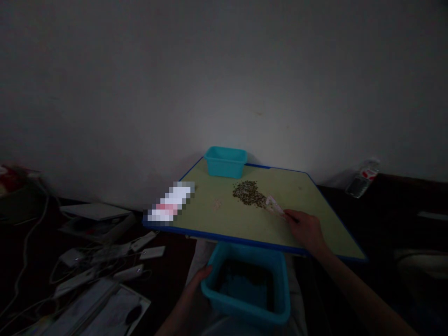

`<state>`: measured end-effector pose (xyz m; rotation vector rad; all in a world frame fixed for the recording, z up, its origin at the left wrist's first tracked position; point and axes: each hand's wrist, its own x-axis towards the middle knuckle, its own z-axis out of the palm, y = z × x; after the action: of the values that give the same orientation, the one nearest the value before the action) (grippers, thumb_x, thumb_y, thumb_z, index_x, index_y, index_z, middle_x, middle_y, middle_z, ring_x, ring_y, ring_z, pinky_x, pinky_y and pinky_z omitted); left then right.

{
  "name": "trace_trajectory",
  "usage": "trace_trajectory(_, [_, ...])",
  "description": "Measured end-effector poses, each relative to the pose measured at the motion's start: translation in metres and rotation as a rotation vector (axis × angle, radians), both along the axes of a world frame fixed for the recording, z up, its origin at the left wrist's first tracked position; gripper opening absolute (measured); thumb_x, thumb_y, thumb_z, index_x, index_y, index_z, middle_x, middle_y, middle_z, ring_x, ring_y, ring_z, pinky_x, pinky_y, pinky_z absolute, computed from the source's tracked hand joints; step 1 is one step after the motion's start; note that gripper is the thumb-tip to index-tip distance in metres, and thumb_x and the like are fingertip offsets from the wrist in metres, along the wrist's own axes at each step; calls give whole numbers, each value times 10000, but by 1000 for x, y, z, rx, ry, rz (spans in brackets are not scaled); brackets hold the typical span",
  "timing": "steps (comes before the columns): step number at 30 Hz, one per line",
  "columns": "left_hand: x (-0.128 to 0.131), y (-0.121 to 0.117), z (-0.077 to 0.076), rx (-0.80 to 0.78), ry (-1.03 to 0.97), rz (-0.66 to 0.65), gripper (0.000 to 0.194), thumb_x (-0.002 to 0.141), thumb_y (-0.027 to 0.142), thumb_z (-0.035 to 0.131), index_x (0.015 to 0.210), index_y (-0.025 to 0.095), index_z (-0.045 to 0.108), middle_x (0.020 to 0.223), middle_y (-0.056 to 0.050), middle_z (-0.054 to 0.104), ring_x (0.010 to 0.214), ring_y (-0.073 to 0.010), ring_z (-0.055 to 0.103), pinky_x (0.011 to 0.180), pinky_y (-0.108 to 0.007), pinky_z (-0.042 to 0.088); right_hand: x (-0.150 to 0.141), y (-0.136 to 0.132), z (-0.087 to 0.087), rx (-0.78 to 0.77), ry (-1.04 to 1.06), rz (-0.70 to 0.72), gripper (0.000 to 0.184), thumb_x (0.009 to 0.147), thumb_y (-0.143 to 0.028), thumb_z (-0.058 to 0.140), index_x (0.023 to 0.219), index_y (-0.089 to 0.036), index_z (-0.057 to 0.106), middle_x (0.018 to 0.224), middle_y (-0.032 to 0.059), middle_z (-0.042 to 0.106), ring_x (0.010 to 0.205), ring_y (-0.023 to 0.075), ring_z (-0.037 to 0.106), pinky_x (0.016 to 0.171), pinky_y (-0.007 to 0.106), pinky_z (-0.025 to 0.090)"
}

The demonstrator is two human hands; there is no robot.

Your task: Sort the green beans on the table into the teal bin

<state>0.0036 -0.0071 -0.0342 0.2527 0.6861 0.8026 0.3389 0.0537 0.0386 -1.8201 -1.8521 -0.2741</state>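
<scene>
My right hand (pixel 306 229) is closed on one end of a slim, pale tool (pixel 275 205), whose exact kind I cannot make out in the dim light. The tool's far end lies at the near right edge of a spread of small dark grains (pixel 249 193) on a yellowish tabletop (pixel 297 186) with a blue edge. Below the table's front edge, my left hand (pixel 201 278) grips the left rim of a turquoise plastic basin (pixel 257 313) on my lap. Dark matter lies inside that basin. A small patch of pale bits (pixel 217 204) sits left of the grains.
Another turquoise basin (pixel 226 168) stands at the table's back, near the wall. A pixelated bright item (pixel 171 203) lies on the left side. Cables and power strips (pixel 115 254) clutter the floor at left. A plastic bottle (pixel 363 178) leans at the right.
</scene>
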Motion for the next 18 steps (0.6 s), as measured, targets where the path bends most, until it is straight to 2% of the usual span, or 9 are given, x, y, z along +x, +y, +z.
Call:
trace_trajectory(3, [0, 0, -1, -1, 21, 2, 579, 809, 369, 621, 1260, 7, 609, 935, -193, 807, 941, -402, 724, 897, -536, 502, 1, -1, -2, 9, 11, 8, 323, 922, -333, 478, 1057, -267, 764, 970, 34, 780, 816, 221, 737, 747, 323, 558])
trace_trajectory(8, [0, 0, -2, 17, -23, -2, 437, 833, 378, 601, 1115, 59, 700, 961, -188, 806, 940, -382, 728, 924, -533, 490, 2, -3, -1, 3, 41, 23, 317, 923, -340, 483, 1044, -273, 768, 976, 32, 780, 837, 227, 738, 759, 331, 564])
trace_trajectory(11, [-1, 0, 0, 20, -10, -29, 442, 842, 392, 590, 1128, 73, 696, 964, -183, 806, 927, -379, 732, 912, -537, 492, 0, -3, 1, -2, 47, 36, 322, 924, -340, 484, 1053, -258, 767, 1002, 39, 776, 852, 230, 737, 784, 339, 565])
trace_trajectory(18, [-1, 0, 0, 1, -3, -3, 456, 819, 351, 623, 1171, 65, 671, 910, -159, 814, 888, -346, 742, 910, -481, 500, -3, 0, 3, -20, 29, 24, 323, 929, -319, 479, 1063, -245, 764, 1016, 44, 773, 873, 236, 734, 792, 343, 562])
